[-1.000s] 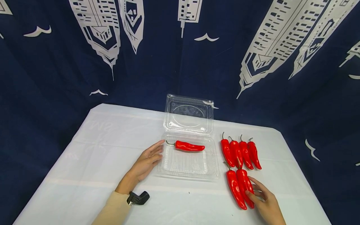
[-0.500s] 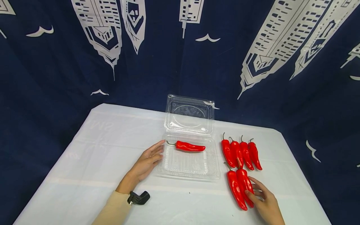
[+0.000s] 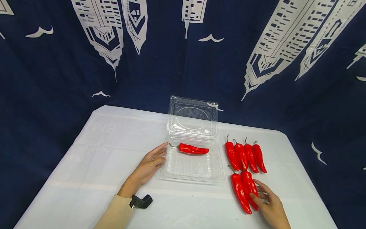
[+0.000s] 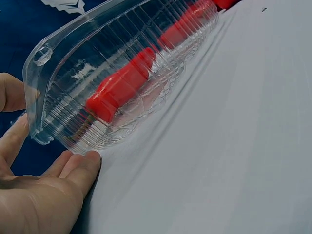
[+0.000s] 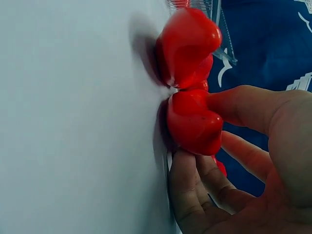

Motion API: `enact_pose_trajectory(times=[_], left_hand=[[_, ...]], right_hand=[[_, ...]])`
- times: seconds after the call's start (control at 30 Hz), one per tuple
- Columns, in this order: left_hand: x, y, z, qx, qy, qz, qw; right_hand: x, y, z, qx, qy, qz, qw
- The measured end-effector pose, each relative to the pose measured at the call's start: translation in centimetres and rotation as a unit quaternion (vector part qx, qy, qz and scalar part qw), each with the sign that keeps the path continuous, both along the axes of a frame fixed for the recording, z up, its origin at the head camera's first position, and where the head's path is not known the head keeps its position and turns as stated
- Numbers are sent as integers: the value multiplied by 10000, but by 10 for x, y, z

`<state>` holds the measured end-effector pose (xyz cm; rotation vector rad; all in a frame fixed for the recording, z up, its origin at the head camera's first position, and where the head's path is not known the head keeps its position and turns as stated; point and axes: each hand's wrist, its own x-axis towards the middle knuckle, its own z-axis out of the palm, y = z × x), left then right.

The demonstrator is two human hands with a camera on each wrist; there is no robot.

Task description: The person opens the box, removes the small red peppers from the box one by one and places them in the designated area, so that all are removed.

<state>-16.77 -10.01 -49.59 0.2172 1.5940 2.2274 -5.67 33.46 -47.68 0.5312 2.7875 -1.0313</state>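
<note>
My right hand (image 3: 270,203) holds a red chili pepper (image 3: 249,187) by its lower end, thumb on top and fingers along its right side. In the right wrist view the thumb (image 5: 243,105) presses this pepper (image 5: 192,124), which lies close to the tabletop. A second chili pepper (image 3: 240,194) lies right beside it. My left hand (image 3: 148,165) touches the left edge of a clear plastic clamshell box (image 3: 191,175), its fingers mostly straight. The left wrist view has fingertips (image 4: 90,161) at the box's underside. One chili pepper (image 3: 193,149) lies crosswise in the box, stem to the left.
Behind the held pepper, a row of several chili peppers (image 3: 230,156) lies on the white tablecloth (image 3: 100,152). The box's hinged lid (image 3: 193,116) stands raised at the back. A dark blue cloth (image 3: 171,70) with white building prints hangs behind the table.
</note>
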Motion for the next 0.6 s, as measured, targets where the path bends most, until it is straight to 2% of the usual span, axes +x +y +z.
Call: enact_pose_trajectory(times=[0.6], left_hand=[[2,0,2,79,3,60,10000]], right_hand=[[1,6,10,88,37,43,9999]])
